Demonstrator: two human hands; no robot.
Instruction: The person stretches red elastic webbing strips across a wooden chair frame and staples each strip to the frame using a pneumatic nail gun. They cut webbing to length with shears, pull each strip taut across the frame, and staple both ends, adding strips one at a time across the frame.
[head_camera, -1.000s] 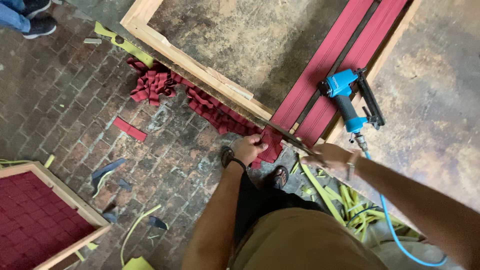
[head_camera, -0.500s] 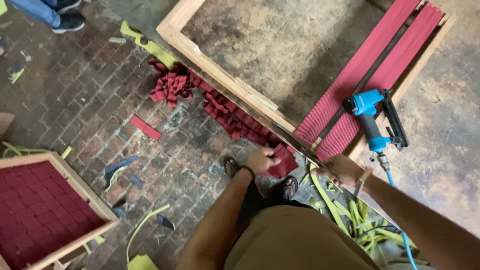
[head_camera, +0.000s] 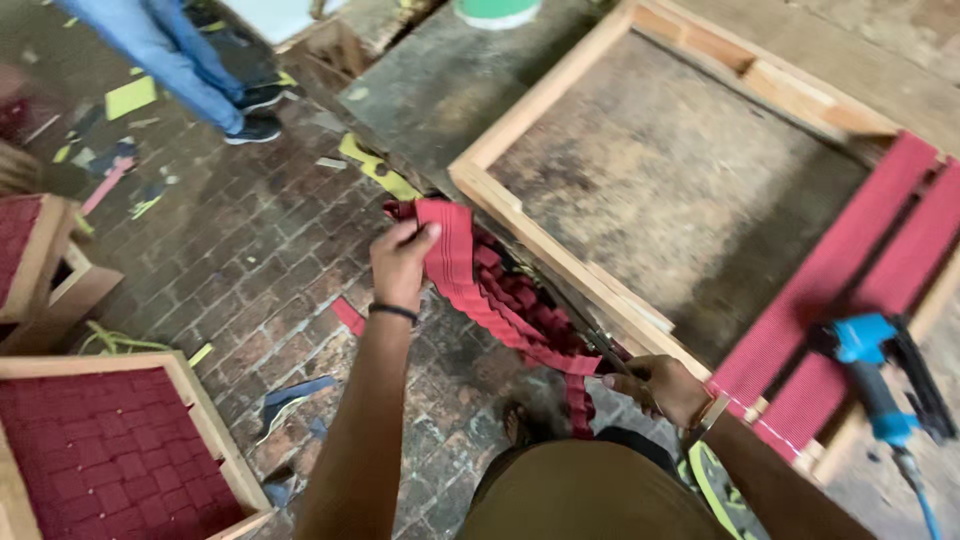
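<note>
Red ribbed webbing strap (head_camera: 470, 285), flat woven band, pulled taut between both hands beside the near rail of pale rectangular wooden frame (head_camera: 560, 260). Lower end hidden behind right hand (head_camera: 660, 388) and a loose heap of the same red webbing (head_camera: 530, 300); can't separate held strip from heap there. Something thin and dark at right fingers, too blurred to identify. Long axis diagonal, upper left to lower right, roughly parallel to frame rail. Top end folded over at left hand (head_camera: 402, 262), face showing lengthwise ribs. Left fingers pinched closed on strap's upper end, thumb on top. Right fingers curled closed around lower end at frame edge. Two red strips (head_camera: 840, 270) already laid across frame's far side, blue pneumatic stapler (head_camera: 875, 385) resting on them, hose cut off at picture edge. Finished woven red panel in wooden frame (head_camera: 90, 450) on brick floor, lower left, partly out of view. Another person's jeans and dark shoes (head_camera: 200, 60) top left.
</note>
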